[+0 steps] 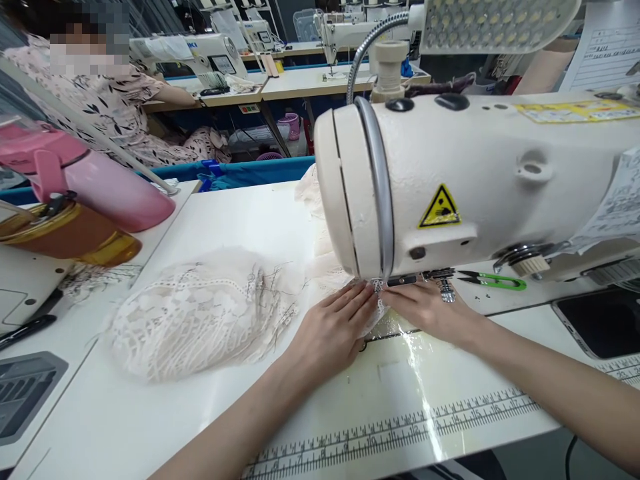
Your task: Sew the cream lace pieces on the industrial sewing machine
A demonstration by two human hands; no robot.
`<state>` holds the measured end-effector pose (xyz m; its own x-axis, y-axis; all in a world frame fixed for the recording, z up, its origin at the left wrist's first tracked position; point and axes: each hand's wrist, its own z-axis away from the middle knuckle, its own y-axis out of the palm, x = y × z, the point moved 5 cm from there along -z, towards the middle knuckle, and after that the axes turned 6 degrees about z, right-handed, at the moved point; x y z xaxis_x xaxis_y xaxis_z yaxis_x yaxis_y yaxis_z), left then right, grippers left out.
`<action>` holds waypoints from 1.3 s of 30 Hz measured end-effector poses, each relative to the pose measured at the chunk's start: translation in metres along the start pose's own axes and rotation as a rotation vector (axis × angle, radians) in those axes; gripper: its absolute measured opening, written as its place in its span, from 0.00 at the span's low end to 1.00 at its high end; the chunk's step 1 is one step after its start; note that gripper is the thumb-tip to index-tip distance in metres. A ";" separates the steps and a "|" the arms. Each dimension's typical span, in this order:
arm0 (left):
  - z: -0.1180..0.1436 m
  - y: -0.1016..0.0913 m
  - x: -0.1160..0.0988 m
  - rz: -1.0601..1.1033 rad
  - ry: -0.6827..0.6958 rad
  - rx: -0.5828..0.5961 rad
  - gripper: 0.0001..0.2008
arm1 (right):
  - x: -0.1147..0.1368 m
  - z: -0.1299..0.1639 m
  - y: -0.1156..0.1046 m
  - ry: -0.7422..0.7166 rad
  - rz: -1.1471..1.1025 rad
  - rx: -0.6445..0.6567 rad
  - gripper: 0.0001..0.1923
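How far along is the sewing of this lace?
Done: a heap of lace pieces lies left of the machine, seemingly finished. In hand: the left hand and right hand press one lace piece flat under the needle area. Left: more pale lace waits behind the machine, how much is hidden.

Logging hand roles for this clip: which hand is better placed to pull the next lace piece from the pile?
Probably the left hand: the lace pile lies just beside it, while the right hand sits under the sewing machine.
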<state>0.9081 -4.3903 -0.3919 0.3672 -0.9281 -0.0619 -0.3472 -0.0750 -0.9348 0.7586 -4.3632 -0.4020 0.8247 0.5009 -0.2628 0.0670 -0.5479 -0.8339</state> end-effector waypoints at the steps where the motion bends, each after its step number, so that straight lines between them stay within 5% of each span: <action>1: 0.000 0.000 0.001 0.003 -0.008 0.007 0.21 | 0.002 -0.001 0.000 -0.007 -0.028 0.006 0.18; 12: -0.001 -0.003 0.005 0.054 -0.088 0.017 0.23 | 0.004 -0.007 -0.001 0.054 -0.279 0.016 0.13; 39: -0.004 -0.002 -0.002 -0.052 -0.145 -0.039 0.23 | 0.006 -0.007 -0.007 0.054 -0.184 -0.066 0.11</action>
<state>0.9041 -4.3901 -0.3887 0.5051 -0.8605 -0.0658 -0.3566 -0.1387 -0.9239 0.7665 -4.3608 -0.3940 0.8238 0.5610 -0.0813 0.2543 -0.4939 -0.8315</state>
